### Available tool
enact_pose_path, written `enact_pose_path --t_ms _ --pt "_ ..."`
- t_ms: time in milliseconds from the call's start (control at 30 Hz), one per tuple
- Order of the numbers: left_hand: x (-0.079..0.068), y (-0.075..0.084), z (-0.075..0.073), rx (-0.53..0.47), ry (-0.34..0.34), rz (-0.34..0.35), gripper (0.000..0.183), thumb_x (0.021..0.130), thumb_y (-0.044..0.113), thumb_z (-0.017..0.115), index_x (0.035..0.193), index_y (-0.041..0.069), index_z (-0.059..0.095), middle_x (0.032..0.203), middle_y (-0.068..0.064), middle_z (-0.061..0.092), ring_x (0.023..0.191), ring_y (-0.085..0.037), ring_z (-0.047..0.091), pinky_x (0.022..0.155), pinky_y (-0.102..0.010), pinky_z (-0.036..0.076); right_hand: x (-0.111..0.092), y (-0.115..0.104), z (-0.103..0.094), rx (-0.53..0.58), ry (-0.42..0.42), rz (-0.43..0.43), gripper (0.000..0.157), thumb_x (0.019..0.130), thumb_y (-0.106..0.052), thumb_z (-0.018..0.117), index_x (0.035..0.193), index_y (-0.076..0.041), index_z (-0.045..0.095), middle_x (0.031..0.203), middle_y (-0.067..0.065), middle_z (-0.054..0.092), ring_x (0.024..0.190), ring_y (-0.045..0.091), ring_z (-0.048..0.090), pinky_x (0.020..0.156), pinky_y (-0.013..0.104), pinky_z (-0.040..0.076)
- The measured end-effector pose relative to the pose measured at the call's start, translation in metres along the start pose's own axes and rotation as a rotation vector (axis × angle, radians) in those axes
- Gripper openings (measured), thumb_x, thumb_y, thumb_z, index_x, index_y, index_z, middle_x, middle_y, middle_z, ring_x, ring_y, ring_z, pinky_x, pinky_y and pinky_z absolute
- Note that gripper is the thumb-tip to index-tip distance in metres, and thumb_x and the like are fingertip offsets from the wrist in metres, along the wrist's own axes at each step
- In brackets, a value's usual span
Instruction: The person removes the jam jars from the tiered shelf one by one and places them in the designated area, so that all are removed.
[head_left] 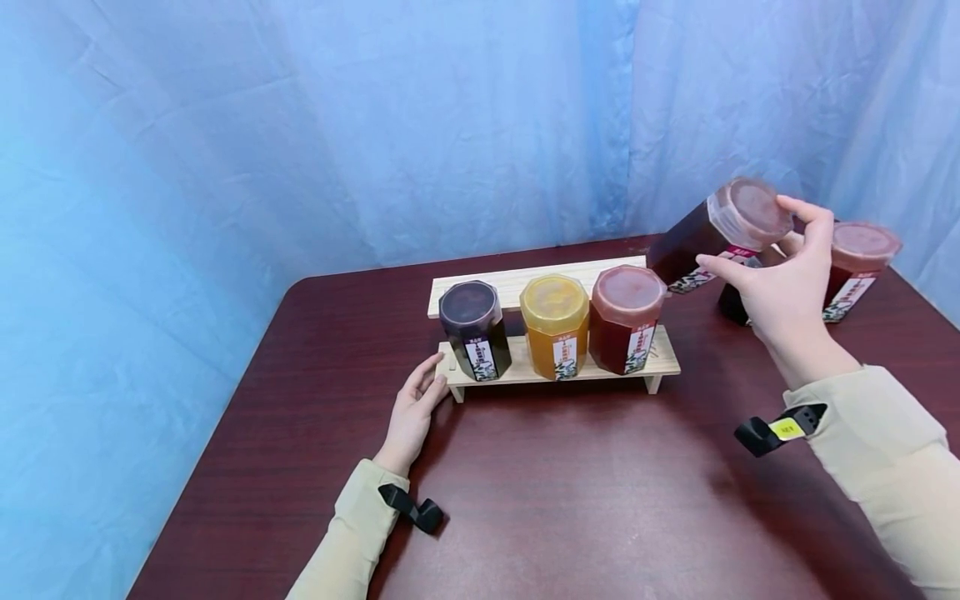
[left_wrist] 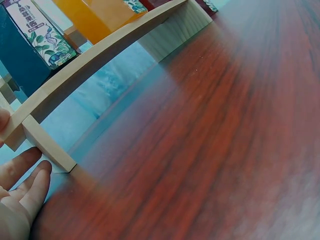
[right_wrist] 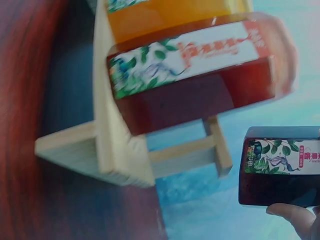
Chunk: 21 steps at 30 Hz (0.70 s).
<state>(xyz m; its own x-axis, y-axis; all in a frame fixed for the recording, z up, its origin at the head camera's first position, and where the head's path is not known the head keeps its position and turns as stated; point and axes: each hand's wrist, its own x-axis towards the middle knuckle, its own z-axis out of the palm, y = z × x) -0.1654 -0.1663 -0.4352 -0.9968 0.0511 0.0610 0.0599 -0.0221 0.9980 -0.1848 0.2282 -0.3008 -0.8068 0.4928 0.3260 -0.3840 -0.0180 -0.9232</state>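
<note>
Overhead, in the head view, my right hand (head_left: 795,287) held a dark jar (head_left: 686,242) tilted in the air by the right end of a wooden rack (head_left: 666,358), my thumb (head_left: 726,268) on one side and a finger up at its cloudy lid (head_left: 757,207), spread just as wide as the jar. My left hand (head_left: 414,410) touched the rack's left end, its fingers loosely extended. Along the front shelf (head_left: 519,362), from left to right, stood a purple-black jar (head_left: 474,329), a yellow jar (head_left: 551,333) and a red jar (head_left: 618,333), the last two close together; the back shelf (head_left: 512,290) ran behind them. Past my right hand a second red jar (head_left: 847,279), partly hidden, stood on the reddish-brown table (head_left: 570,483). In the left wrist view, my fingertips met the shelf end and the leg (left_wrist: 47,142) beneath it. In the right wrist view, the dark jar was apart from the rack and its red jar, its label (right_wrist: 282,157) facing the camera and my thumb against its lower side; my other fingers were out of that picture.
</note>
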Motion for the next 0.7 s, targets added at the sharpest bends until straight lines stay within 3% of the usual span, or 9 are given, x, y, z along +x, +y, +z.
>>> enact_pose_path --t_ms 233,400,633,700 --pt "0.0 -0.001 0.0 0.006 0.002 0.004 0.043 0.098 0.005 0.047 0.141 0.0 0.041 0.14 -0.023 0.045 0.103 0.002 0.055 0.093 -0.019 0.046 -0.001 0.007 -0.014 0.012 -0.009 0.009 0.086 0.058 0.018 0.079 0.128 -0.017 0.042 0.113 -0.001 0.055 0.085 0.008 0.059 0.065 0.01 0.05" --pt "0.0 -0.001 0.0 0.006 0.006 -0.001 0.043 0.098 0.005 0.047 0.141 0.001 0.041 0.14 -0.022 0.045 0.103 0.001 0.055 0.093 -0.02 0.046 0.001 0.009 -0.023 -0.049 -0.026 0.016 0.085 0.061 0.016 0.079 0.129 -0.018 0.041 0.115 -0.004 0.05 0.09 0.006 0.058 0.068 0.008 0.048" --pt "0.001 0.0 0.0 0.001 0.005 0.002 0.044 0.098 0.005 0.047 0.141 0.0 0.04 0.143 -0.021 0.042 0.104 0.002 0.054 0.093 -0.019 0.046 -0.001 0.015 -0.038 -0.277 -0.013 -0.008 0.085 0.063 0.012 0.079 0.132 -0.021 0.041 0.114 -0.01 0.049 0.09 0.002 0.052 0.067 0.008 0.042" --pt "0.001 -0.001 0.0 0.003 0.008 0.001 0.044 0.098 0.005 0.047 0.141 0.0 0.04 0.142 -0.021 0.043 0.104 0.002 0.054 0.093 -0.018 0.046 -0.002 0.019 -0.04 -0.289 -0.023 -0.007 0.084 0.065 0.011 0.078 0.132 -0.021 0.041 0.113 -0.011 0.05 0.088 0.001 0.052 0.066 0.007 0.042"
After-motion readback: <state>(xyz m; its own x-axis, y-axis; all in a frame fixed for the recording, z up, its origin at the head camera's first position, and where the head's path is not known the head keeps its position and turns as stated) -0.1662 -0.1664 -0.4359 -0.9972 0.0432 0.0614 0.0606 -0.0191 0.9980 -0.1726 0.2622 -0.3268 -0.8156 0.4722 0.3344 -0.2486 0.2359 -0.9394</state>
